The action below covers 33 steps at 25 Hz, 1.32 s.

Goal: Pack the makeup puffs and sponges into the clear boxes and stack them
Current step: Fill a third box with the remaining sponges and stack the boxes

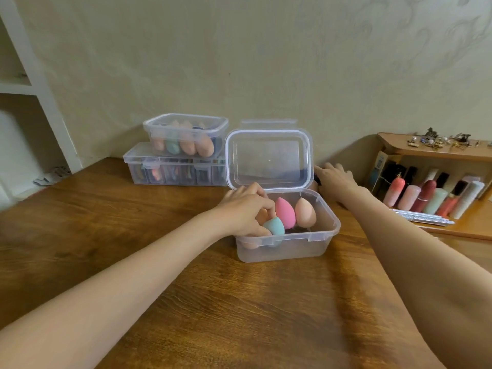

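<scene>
An open clear box (323,237) stands mid-table with its lid (269,158) raised at the back. Inside stand a pink sponge (285,213) and a peach sponge (305,212). My left hand (245,211) reaches over the box's left rim and pinches a teal sponge (274,227) inside it; another peach sponge (250,245) lies below. My right hand (334,177) lies behind the box's right side, fingers stretched over the table, beside a small dark thing that is mostly hidden. A closed small box of sponges (186,135) sits on a long flat divided box (175,169) by the wall.
A wooden organiser (436,153) at the right holds lipsticks and tubes (426,195), with small trinkets on its top shelf. Silver pens (423,218) lie in front of it. A white shelf unit (34,86) stands at the far left. The wooden table (186,288) spreads toward me.
</scene>
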Each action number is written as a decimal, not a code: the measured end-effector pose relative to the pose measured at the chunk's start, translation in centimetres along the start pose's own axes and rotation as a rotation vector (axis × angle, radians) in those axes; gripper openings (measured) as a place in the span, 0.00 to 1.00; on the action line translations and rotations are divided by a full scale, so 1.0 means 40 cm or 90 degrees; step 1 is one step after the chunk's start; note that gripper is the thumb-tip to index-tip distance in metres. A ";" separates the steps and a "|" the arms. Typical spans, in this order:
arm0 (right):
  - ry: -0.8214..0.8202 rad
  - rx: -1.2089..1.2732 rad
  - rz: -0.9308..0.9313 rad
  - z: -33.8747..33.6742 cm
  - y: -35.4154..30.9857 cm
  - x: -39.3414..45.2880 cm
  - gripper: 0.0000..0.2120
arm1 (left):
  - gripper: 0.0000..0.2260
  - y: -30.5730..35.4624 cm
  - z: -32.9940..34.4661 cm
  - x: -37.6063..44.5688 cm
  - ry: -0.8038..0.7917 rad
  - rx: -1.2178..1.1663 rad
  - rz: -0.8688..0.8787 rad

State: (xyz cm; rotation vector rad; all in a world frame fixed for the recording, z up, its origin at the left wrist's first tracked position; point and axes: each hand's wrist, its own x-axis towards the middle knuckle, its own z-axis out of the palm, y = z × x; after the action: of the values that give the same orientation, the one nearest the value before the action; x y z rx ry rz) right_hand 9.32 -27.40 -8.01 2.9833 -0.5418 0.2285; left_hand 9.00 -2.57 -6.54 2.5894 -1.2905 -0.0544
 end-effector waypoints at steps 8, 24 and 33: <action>0.049 0.110 0.023 0.007 -0.002 -0.021 0.15 | 0.12 0.012 -0.002 -0.012 0.003 0.001 -0.006; -0.301 0.304 -0.174 -0.246 -0.104 -0.257 0.22 | 0.22 0.023 -0.021 -0.029 -0.043 0.053 -0.043; -0.240 0.140 -0.254 -0.172 -0.155 -0.228 0.21 | 0.28 0.023 -0.036 -0.049 -0.044 0.034 0.006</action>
State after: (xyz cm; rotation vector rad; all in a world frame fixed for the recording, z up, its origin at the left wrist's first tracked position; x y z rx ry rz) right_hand 2.20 -17.65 -3.18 3.2769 0.0696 -0.3321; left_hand 7.30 -1.24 -5.10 2.6476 -1.3458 -0.1100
